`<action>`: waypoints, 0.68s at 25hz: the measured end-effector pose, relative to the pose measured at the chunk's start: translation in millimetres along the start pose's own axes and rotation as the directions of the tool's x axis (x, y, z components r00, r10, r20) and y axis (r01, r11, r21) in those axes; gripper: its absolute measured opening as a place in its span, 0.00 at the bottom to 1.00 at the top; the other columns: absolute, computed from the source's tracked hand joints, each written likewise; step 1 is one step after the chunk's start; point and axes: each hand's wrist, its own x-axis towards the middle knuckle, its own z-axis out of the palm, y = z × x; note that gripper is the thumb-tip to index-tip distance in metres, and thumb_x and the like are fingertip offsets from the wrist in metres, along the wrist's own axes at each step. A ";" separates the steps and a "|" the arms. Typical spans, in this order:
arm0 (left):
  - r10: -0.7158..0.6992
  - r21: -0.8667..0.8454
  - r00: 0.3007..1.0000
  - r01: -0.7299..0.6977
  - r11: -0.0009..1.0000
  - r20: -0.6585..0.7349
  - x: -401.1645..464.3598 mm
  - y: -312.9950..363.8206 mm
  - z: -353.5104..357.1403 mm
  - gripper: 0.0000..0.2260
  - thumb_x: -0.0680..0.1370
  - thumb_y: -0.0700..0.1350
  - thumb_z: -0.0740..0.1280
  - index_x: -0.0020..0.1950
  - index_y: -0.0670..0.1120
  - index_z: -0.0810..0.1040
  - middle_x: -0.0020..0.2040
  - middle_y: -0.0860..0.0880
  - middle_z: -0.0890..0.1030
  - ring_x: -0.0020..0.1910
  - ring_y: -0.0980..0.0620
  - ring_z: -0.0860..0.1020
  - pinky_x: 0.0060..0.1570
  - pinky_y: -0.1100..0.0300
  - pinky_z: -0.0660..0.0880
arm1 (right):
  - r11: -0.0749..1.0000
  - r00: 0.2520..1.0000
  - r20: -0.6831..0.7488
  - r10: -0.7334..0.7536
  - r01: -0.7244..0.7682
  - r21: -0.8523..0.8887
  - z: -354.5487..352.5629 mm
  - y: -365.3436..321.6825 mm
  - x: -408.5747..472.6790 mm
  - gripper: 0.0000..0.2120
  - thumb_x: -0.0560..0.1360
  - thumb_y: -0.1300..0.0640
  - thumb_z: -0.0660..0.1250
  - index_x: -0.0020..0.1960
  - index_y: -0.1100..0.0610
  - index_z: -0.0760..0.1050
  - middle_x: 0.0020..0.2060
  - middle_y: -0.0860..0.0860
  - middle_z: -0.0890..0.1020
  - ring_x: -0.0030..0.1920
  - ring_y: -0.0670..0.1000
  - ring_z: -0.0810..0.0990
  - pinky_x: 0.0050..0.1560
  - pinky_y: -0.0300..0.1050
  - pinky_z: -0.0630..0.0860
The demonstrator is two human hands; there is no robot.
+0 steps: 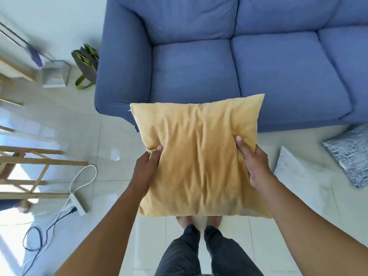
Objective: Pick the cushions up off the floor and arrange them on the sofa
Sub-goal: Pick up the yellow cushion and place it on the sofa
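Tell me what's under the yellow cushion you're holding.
Below the yellow cushion, held by the left hand and right hand, are pale floor tiles, the sofa's front edge and the person's feet. The toes and the floor beneath it are covered.

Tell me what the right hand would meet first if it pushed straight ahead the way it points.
Probably the sofa: the right hand, gripping the yellow cushion, points up the picture toward the middle seat's front edge. Depth is unclear.
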 end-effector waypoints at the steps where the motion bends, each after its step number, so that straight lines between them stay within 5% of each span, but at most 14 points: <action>1: 0.014 -0.007 1.000 -0.014 1.000 -0.010 -11.7 13.0 -1.3 0.24 0.75 0.70 0.66 0.64 0.57 0.82 0.55 0.58 0.83 0.55 0.56 0.81 0.55 0.55 0.74 | 1.000 1.000 0.023 -0.016 0.015 0.021 -2.2 -16.2 -7.7 0.21 0.65 0.33 0.79 0.50 0.46 0.85 0.42 0.39 0.90 0.51 0.47 0.87 0.45 0.42 0.79; 6: 0.093 -0.080 0.994 -0.097 0.992 -0.052 -43.6 74.5 1.3 0.13 0.77 0.67 0.68 0.47 0.60 0.83 0.50 0.63 0.83 0.50 0.62 0.80 0.41 0.64 0.72 | 0.989 0.989 0.084 -0.122 0.115 0.093 -10.6 -89.0 -23.6 0.26 0.64 0.32 0.80 0.55 0.47 0.85 0.46 0.39 0.89 0.52 0.46 0.87 0.52 0.45 0.81; 13: 0.197 -0.180 0.979 -0.203 0.962 -0.049 -18.7 150.8 10.0 0.10 0.77 0.65 0.69 0.49 0.61 0.84 0.45 0.62 0.88 0.48 0.62 0.84 0.41 0.63 0.75 | 0.968 0.975 0.086 -0.207 0.191 0.163 4.8 -157.8 -0.7 0.30 0.58 0.30 0.80 0.53 0.48 0.84 0.42 0.36 0.89 0.42 0.39 0.88 0.44 0.40 0.79; 17: 0.194 -0.250 0.981 -0.185 0.950 0.013 31.9 187.1 14.4 0.11 0.78 0.62 0.71 0.53 0.58 0.85 0.46 0.65 0.88 0.43 0.64 0.86 0.44 0.61 0.76 | 0.960 0.975 0.048 -0.216 0.203 0.191 33.9 -190.6 37.4 0.36 0.57 0.30 0.81 0.58 0.49 0.83 0.51 0.41 0.89 0.52 0.43 0.86 0.53 0.43 0.78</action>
